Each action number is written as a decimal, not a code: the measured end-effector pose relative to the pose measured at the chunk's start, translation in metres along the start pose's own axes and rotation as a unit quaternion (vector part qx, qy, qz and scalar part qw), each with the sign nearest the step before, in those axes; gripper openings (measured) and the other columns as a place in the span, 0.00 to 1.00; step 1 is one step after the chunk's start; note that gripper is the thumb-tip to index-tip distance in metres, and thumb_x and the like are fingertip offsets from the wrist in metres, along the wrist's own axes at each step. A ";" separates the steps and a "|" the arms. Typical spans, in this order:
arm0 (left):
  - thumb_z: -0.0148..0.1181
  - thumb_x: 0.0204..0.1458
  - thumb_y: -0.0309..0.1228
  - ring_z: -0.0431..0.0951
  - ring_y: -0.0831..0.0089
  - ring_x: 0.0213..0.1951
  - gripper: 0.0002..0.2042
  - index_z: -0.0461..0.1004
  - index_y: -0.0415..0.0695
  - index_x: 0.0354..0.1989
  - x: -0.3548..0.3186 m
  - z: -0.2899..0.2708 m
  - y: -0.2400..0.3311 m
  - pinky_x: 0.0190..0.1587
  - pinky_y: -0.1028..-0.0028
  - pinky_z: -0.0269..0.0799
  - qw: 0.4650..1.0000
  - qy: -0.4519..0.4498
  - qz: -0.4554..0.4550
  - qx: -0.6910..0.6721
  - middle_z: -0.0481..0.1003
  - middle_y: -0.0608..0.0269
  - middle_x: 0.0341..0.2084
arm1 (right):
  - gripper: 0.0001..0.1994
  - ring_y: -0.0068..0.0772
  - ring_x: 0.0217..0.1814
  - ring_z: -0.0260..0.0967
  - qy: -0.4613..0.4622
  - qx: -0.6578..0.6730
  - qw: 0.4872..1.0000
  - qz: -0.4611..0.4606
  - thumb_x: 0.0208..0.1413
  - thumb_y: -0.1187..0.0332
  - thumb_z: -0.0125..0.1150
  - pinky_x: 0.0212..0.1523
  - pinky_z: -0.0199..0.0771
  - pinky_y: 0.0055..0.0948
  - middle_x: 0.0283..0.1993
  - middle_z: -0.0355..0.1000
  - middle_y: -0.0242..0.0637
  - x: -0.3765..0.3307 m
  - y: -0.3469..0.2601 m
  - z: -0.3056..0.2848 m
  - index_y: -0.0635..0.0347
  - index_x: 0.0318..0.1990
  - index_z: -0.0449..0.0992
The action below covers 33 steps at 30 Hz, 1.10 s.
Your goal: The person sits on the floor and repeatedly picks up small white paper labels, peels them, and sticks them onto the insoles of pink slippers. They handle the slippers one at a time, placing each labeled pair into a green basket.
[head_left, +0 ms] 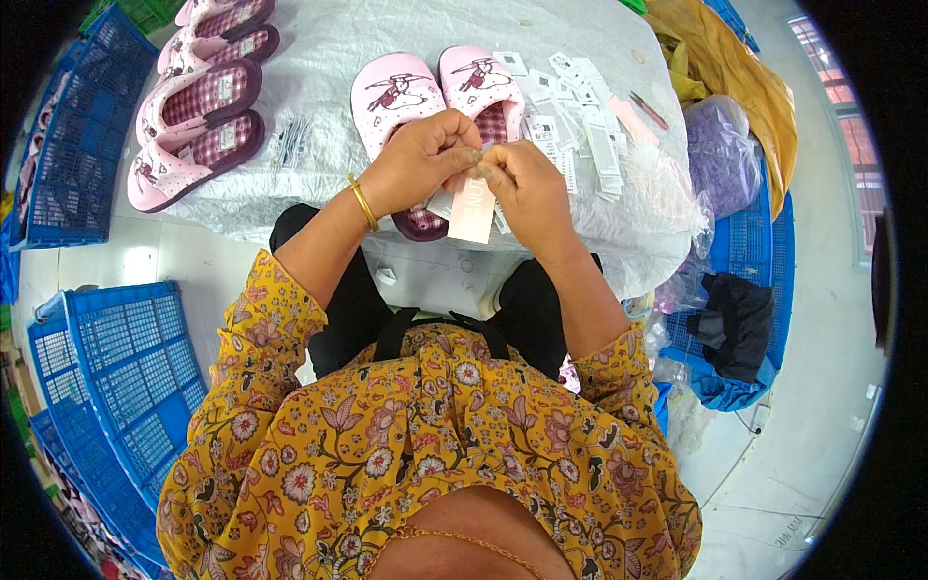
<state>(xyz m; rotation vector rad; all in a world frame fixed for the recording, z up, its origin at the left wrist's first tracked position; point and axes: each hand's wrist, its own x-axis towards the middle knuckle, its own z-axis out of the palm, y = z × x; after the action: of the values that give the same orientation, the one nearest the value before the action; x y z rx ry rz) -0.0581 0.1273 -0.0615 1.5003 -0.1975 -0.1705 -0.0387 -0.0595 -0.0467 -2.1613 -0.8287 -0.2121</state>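
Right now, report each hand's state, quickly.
Left hand: closed, pinching at the top of the pale tag; exact grip hidden.
Right hand: closed, pinching there too; exact grip hidden.

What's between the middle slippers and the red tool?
Mostly scattered white labels lie between the middle slippers and the red tool, in the head view.

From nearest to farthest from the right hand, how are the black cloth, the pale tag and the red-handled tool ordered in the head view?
1. Pale tag, just left of the right hand.
2. Red-handled tool, upper right.
3. Black cloth, lower right.
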 end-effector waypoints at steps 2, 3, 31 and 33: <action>0.54 0.60 0.24 0.69 0.84 0.22 0.02 0.69 0.40 0.38 0.000 0.001 0.003 0.25 0.82 0.66 1.000 0.010 -0.011 0.027 0.70 0.70 0.23 | 0.07 0.38 0.31 0.71 0.004 -0.011 1.000 -0.009 0.49 0.71 0.68 0.31 0.71 0.32 0.31 0.72 0.37 0.000 0.001 0.000 0.59 0.34 0.76; 0.54 0.60 0.24 0.70 0.84 0.23 0.02 0.69 0.40 0.38 0.000 0.001 0.003 0.25 0.82 0.66 1.000 0.010 -0.006 0.024 0.70 0.70 0.23 | 0.07 0.37 0.31 0.71 0.004 -0.001 1.000 0.001 0.49 0.71 0.68 0.30 0.71 0.33 0.31 0.72 0.37 0.000 0.002 0.001 0.59 0.34 0.76; 0.56 0.55 0.23 0.69 0.66 0.35 0.02 0.72 0.39 0.35 -0.039 -0.046 -0.013 0.39 0.70 0.66 0.818 0.435 0.226 0.301 0.72 0.59 0.32 | 0.23 0.45 0.39 0.75 -0.165 -0.259 0.950 -0.051 0.47 0.51 0.65 0.40 0.70 0.44 0.28 0.76 0.41 0.076 -0.023 -0.011 0.56 0.45 0.72; 0.57 0.55 0.22 0.70 0.67 0.36 0.02 0.72 0.39 0.35 -0.033 -0.051 -0.021 0.40 0.71 0.66 0.807 0.434 0.258 0.305 0.72 0.59 0.33 | 0.21 0.45 0.40 0.74 -0.212 -0.253 0.944 -0.033 0.47 0.51 0.65 0.42 0.69 0.44 0.28 0.76 0.41 0.084 -0.027 -0.011 0.56 0.43 0.74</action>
<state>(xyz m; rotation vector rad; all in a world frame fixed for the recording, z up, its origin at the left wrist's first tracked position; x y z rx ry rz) -0.0783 0.1834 -0.0866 1.9410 0.1071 1.1115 0.0102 -0.0134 0.0112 -2.7175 -1.1899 0.0179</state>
